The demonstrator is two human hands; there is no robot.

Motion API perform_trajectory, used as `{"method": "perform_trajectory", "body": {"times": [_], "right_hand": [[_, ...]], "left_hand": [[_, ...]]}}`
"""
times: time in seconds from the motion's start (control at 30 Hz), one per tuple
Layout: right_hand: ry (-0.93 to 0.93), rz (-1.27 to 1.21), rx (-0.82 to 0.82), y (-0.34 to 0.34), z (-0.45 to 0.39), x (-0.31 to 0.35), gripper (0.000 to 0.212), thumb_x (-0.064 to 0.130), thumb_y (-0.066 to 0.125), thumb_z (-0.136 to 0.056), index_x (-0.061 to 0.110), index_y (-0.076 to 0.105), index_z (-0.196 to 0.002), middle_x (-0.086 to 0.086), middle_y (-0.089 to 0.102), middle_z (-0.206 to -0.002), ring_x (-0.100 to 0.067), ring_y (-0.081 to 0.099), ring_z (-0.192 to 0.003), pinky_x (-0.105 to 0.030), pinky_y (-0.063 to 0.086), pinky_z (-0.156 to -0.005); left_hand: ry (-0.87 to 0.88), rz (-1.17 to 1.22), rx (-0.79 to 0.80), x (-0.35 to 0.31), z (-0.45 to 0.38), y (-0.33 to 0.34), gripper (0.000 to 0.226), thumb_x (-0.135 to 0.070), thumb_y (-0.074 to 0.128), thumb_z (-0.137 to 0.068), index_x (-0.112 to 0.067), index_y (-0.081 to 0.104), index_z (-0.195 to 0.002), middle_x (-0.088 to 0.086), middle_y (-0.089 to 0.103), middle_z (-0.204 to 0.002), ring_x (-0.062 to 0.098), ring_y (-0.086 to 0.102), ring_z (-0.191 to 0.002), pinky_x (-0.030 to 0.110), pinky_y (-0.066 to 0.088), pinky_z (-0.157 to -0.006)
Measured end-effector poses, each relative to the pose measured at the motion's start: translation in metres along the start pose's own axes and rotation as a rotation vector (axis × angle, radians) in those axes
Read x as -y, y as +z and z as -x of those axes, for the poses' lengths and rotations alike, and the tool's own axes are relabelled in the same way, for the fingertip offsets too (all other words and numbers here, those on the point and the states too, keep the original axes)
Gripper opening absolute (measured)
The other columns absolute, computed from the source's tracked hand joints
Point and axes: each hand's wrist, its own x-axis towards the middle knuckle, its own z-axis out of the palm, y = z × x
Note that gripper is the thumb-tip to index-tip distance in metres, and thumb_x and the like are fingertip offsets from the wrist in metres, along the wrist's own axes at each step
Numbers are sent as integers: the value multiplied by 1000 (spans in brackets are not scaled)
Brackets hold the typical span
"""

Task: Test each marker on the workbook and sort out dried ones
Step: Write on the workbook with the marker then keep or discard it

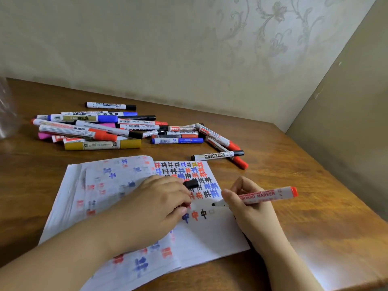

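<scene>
An open workbook [210,238] lies on the wooden table, its right page filled with red, blue and black test marks. My right hand [245,206] grips a whiteboard marker [270,195] with a red end. Its dark tip touches the page beside a faint, pale mark. My left hand [155,204] rests on the workbook and pinches a black cap [191,184]. A pile of markers [94,129] in several colours lies behind the workbook.
More markers [218,155] lie scattered at the back right of the workbook. A clear plastic object [6,110] stands at the far left edge. Walls close the table at the back and right. Bare wood [315,227] shows to the right.
</scene>
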Motion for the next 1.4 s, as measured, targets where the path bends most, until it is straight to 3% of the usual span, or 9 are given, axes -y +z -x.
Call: {"method": "perform_trajectory", "body": {"times": [0.17, 0.23, 0.33, 0.63, 0.83, 1.03, 1.17, 1.27, 1.4], "right_hand": [[-20, 44, 46, 1, 2, -2, 35, 18, 69, -81, 10, 43, -58, 9, 42, -47, -4, 37, -46, -13, 26, -43], [-21, 53, 45, 0, 2, -2, 33, 25, 67, -79, 12, 43, -59, 1, 46, -51, -16, 47, -50, -14, 27, -43], [-15, 64, 37, 0, 2, -2, 34, 20, 69, -81, 11, 43, -61, -12, 50, -58, -28, 51, -56, -16, 27, -44], [-21, 27, 72, 2, 3, 2, 35, 20, 66, -76, 9, 39, -56, 7, 36, -50, -5, 32, -47, -16, 25, -44], [-10, 76, 51, 2, 3, 3, 34, 11, 66, -80, 6, 41, -59, 5, 40, -51, -6, 36, -48, -16, 27, -44], [5, 38, 9, 2, 3, 3, 35, 6, 64, -79, 11, 39, -56, 10, 35, -47, -4, 31, -46, -15, 26, -44], [28, -11, -24, 3, 3, 4, 35, 16, 67, -82, 12, 41, -59, 7, 39, -48, -4, 34, -48, -15, 28, -46], [56, -29, -28, 1, 3, 6, 28, 21, 70, -81, 9, 49, -66, -3, 51, -54, -8, 47, -53, -16, 34, -48], [141, -78, 22, -4, 1, 18, 21, 25, 74, -77, 13, 58, -73, 5, 58, -57, -5, 47, -52, -21, 36, -49]], "left_hand": [[7, -122, -61, -3, 1, -1, 38, -37, 33, -84, -33, 71, -88, -21, 65, -101, -2, 45, -106, 10, 26, -91], [29, -135, -104, 0, 1, 3, 33, -34, 38, -83, -33, 71, -84, -20, 66, -97, 3, 47, -102, 16, 28, -90], [51, -108, -117, 3, 0, 6, 34, -32, 38, -82, -32, 72, -84, -17, 68, -97, 4, 47, -102, 19, 29, -90], [5, -35, -105, 13, 3, 16, 33, -36, 39, -84, -34, 69, -98, -19, 67, -106, 2, 42, -116, 21, 22, -95], [0, -30, -110, 14, 3, 17, 35, -37, 37, -85, -34, 69, -100, -19, 66, -108, -1, 42, -117, 17, 18, -95], [-46, 57, -54, 11, 4, 13, 67, -55, 10, -78, -37, 61, -119, -28, 50, -127, -16, 16, -125, 6, 0, -100], [-32, 33, -19, 9, 5, 9, 70, -57, 8, -77, -36, 60, -120, -29, 48, -126, -17, 16, -123, 6, 3, -100], [-89, 89, -36, 3, 1, 2, 43, -53, 27, -86, -36, 60, -108, -25, 53, -115, -13, 36, -114, 2, 20, -93], [-200, 83, -64, -6, -15, -9, 9, -34, 49, -93, -29, 56, -96, -18, 52, -96, -1, 48, -90, 7, 36, -73]]}}
